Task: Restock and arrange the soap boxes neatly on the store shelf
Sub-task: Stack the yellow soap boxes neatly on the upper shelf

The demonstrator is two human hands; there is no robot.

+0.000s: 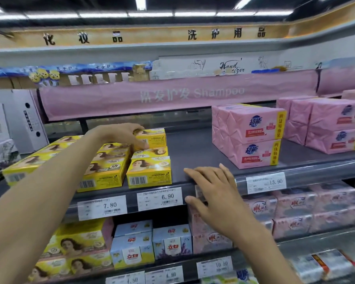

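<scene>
Yellow soap boxes point(105, 173) with a portrait print stand in rows on the left of the grey shelf point(193, 148). My left hand point(123, 133) reaches over them and grips the top yellow box point(154, 137) stacked at the back of the right-hand row. In front of it sits another yellow box point(150, 172) at the shelf edge. My right hand point(211, 187) rests flat on the shelf's front lip, fingers spread, holding nothing.
Pink wrapped soap packs point(248, 136) are stacked at the shelf's right, more pink packs point(328, 124) beyond. Price tags point(159, 198) line the rail. The lower shelf holds yellow, blue point(131, 244) and pink boxes. A white carton point(27, 119) stands at the left.
</scene>
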